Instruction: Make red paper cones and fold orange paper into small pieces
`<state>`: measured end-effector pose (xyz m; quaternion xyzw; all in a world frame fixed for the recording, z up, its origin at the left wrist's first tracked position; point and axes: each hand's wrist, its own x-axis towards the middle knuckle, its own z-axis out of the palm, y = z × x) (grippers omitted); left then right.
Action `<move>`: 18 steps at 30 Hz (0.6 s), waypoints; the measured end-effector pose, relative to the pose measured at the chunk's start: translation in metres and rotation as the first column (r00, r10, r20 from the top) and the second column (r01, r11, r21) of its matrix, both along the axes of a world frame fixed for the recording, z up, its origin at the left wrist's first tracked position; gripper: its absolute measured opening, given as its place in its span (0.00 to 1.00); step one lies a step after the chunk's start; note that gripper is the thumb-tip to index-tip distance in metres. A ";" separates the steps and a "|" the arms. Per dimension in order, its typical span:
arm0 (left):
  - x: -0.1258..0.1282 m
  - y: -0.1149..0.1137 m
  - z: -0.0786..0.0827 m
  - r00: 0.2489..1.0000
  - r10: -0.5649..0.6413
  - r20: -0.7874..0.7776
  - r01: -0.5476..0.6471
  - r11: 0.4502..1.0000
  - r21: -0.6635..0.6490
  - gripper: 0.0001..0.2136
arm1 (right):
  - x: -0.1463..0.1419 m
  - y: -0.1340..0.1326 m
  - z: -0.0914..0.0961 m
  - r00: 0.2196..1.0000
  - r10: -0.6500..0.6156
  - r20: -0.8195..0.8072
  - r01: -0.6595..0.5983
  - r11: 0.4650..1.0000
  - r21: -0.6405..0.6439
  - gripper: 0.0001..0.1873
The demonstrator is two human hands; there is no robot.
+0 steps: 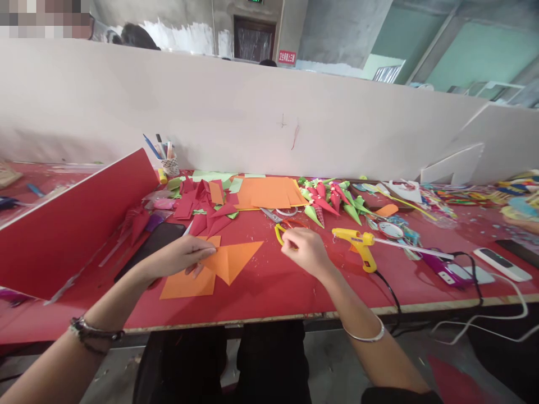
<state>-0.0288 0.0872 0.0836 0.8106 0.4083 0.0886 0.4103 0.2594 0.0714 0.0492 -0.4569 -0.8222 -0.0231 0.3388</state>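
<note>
My left hand (189, 252) pinches a folded orange paper triangle (236, 258) by its left end, and its point stretches to the right. Under it, on the red table, lie flat orange paper sheets (185, 285). My right hand (306, 251) is closed, with fingers curled, just right of the triangle's tip. Whether anything sits in those fingers is hidden. Directly behind this hand are scissors with yellow and orange handles (278, 234); I cannot tell if it touches them. A yellow hot glue gun (357, 247) lies to the right, a glue stick in its back.
Red paper pieces (193, 199), an orange paper stack (269, 192) and small red and green paper cones (324, 199) lie behind my hands. A red board (84, 224) leans at left beside a dark phone-like slab (151, 249). Cables hang over the front edge at right.
</note>
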 end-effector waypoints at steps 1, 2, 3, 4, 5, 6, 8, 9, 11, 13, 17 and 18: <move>-0.001 0.002 -0.001 0.999 0.032 0.031 -0.031 0.999 -0.036 0.20 | 0.002 -0.001 0.003 0.999 -0.021 -0.050 0.020 1.000 -0.022 0.09; 0.000 0.004 -0.003 0.996 0.056 0.068 -0.052 0.997 -0.062 0.20 | 0.002 -0.002 0.006 0.995 -0.022 -0.097 0.018 0.999 -0.042 0.09; 0.003 0.007 -0.004 0.991 0.073 0.109 -0.065 0.995 -0.075 0.20 | 0.000 -0.003 0.010 0.991 -0.005 -0.133 -0.002 0.999 -0.050 0.08; 0.007 0.009 -0.006 0.986 0.081 0.149 -0.070 0.995 -0.076 0.20 | -0.003 -0.004 0.014 0.989 0.031 -0.148 -0.038 0.998 -0.046 0.08; 0.011 0.011 -0.007 0.979 0.088 0.182 -0.076 0.995 -0.071 0.20 | -0.008 -0.004 0.018 0.988 0.071 -0.138 -0.075 0.997 -0.028 0.10; 0.015 0.014 -0.008 0.975 0.091 0.203 -0.079 0.995 -0.068 0.21 | -0.013 -0.004 0.021 0.989 0.107 -0.100 -0.108 0.994 -0.013 0.14; 0.022 0.019 -0.011 0.975 0.084 0.206 -0.068 0.994 -0.085 0.21 | -0.022 -0.001 0.024 0.984 0.180 0.001 -0.179 0.983 -0.026 0.25; 0.025 0.021 -0.012 0.979 0.071 0.191 -0.053 0.994 -0.099 0.21 | -0.026 0.002 0.024 0.974 0.226 0.032 -0.224 0.972 -0.068 0.29; 0.028 0.027 -0.014 0.987 0.029 0.161 -0.009 0.992 -0.124 0.21 | -0.030 0.009 0.021 0.944 0.331 0.015 -0.321 0.924 -0.207 0.35; 0.029 0.034 -0.015 0.987 -0.001 0.159 0.024 0.989 -0.144 0.21 | -0.031 0.017 0.016 0.922 0.386 -0.041 -0.374 0.857 -0.354 0.38; 0.030 0.047 -0.019 0.976 0.024 0.218 0.025 0.976 -0.217 0.17 | -0.033 0.030 0.007 0.937 0.339 -0.085 -0.340 0.830 -0.442 0.20; 0.029 0.050 -0.022 0.970 0.035 0.243 0.022 0.974 -0.228 0.16 | -0.034 0.033 0.005 0.941 0.323 -0.099 -0.333 0.837 -0.433 0.12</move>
